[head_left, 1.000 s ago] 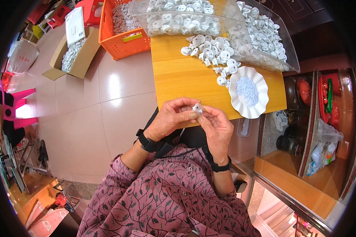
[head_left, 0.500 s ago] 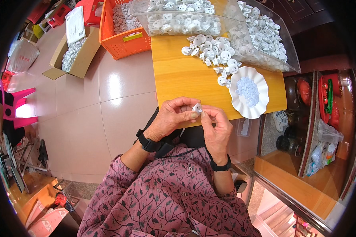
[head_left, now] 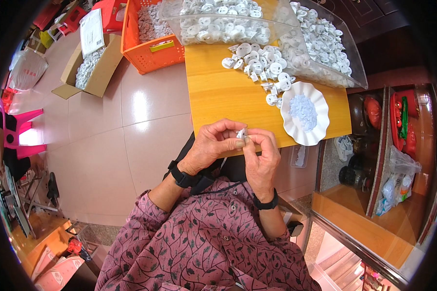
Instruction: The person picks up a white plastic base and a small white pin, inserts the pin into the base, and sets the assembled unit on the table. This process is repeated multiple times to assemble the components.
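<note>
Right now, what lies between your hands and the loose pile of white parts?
Only bare wooden table, seen from the head camera; the white dish sits off to the right.

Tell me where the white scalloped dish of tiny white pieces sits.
The white scalloped dish sits on the yellow wooden table, at its near right corner, just right of the right hand and below the loose white plastic parts.

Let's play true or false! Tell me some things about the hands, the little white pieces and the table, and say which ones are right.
1. Both hands pinch one small white piece together. True.
2. The white scalloped dish is empty. False: it holds a heap of tiny pale bits.
3. The orange crate sits on the floor beside the wooden table. True.
4. The left hand rests flat on the table. False: it is raised, fingertips meeting the right hand.
5. Loose white pieces lie on the table. True.
</note>
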Tool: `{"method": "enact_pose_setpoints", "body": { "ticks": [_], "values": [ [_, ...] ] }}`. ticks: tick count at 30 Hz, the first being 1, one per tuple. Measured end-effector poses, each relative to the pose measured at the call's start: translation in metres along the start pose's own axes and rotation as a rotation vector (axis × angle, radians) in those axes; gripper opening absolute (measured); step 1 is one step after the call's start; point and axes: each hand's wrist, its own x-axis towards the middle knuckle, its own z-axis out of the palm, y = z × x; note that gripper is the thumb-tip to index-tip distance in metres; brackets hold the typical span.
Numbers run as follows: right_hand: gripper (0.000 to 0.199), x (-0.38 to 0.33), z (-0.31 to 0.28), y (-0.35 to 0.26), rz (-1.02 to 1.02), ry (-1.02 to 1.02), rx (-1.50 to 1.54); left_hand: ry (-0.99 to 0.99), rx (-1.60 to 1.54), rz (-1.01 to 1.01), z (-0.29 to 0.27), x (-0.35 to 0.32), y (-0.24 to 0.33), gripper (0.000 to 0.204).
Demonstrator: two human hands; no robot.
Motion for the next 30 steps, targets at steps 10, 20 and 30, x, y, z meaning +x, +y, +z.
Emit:
{"method": "enact_pose_setpoints", "body": {
  "ticks": [10, 20, 30],
  "values": [
    [0.006, -0.002, 0.001, -0.003, 0.032, 0.040, 0.043, -0.015, -0.058, -0.025, 0.006, -0.001, 0.004, 0.032],
    [0.004, -0.002, -0.001, 0.004, 0.113, 0.013, 0.214, -0.024, -0.132, -0.034, 0.003, 0.000, 0.004, 0.032],
    [0.008, -0.019, -0.007, 0.016, 0.334, -0.003, 0.332, 0.054, -0.007, 0.029, 0.002, 0.011, 0.033, 0.032]
  ]
}}
